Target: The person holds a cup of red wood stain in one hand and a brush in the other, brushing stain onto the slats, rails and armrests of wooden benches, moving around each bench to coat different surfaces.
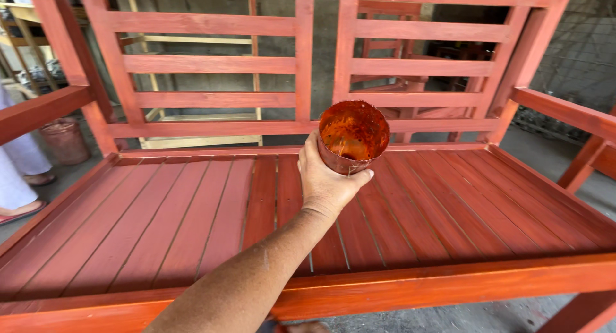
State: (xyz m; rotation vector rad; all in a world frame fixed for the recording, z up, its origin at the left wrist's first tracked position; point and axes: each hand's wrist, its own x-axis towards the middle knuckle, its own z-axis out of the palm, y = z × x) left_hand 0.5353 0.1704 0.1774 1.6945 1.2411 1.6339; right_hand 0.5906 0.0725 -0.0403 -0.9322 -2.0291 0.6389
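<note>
My left hand (pixel 327 182) is raised over the slatted seat of a red-stained wooden bench (pixel 160 224) and grips a small open can (pixel 353 137). The can is tilted toward me, and its inside is coated with orange-red stain. My fingers wrap its lower left side and my thumb presses its lower right. My forearm reaches in from the bottom edge, crossing the bench's front rail (pixel 449 285). The backrest (pixel 212 63) of horizontal slats rises behind the can. My right hand is out of view.
At the left edge another person's sandalled foot (pixel 22 211) and pale garment show beside a stained bucket (pixel 64 140) on the concrete floor. An unpainted wooden frame (pixel 199 44) and more red furniture (pixel 410 83) stand behind the backrest. The armrests (pixel 564 111) close both sides.
</note>
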